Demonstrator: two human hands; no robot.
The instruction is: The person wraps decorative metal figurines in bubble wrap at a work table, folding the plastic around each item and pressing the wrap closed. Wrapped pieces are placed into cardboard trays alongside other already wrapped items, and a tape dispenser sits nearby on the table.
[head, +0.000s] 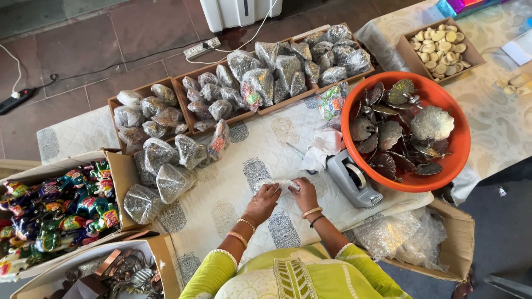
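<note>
1. Clear packet (279, 183) lies at centre of frame, on the patterned white cloth (233, 191), w/ a silvery item inside; both hands are on it.
2. Left hand (264, 199) has fingers curled, pressing down on packet's left end. Right hand (304, 192) has fingers bent over the right end, pinching the wrap. Can't tell if the packet is sealed yet.
3. Done so far, judging by the piles: many wrapped packets (166, 177) sit loose at centre-left, more fill the wooden trays (183, 91) across the upper middle.
4. Left to do, prob. a lot: orange tub (454, 149) at right is full of unwrapped silver shell dishes (432, 123).
5. Tape dispenser (353, 178) sits just right of the hands, touching the tub's lower left edge. Crumpled plastic (324, 149) lies above it.
6. Box of empty clear bags (407, 238) at lower right.
7. Box of painted elephant figures (61, 207) at left edge; another box w/ metal bits (122, 271) at lower left.
8. Tray of pale round pieces (440, 47) at upper right, on a second patterned cloth.
9. Room: reddish tiled floor (100, 50) at top, power strip (202, 49) w/ white cord, base of a white appliance (238, 11) at top centre.
</note>
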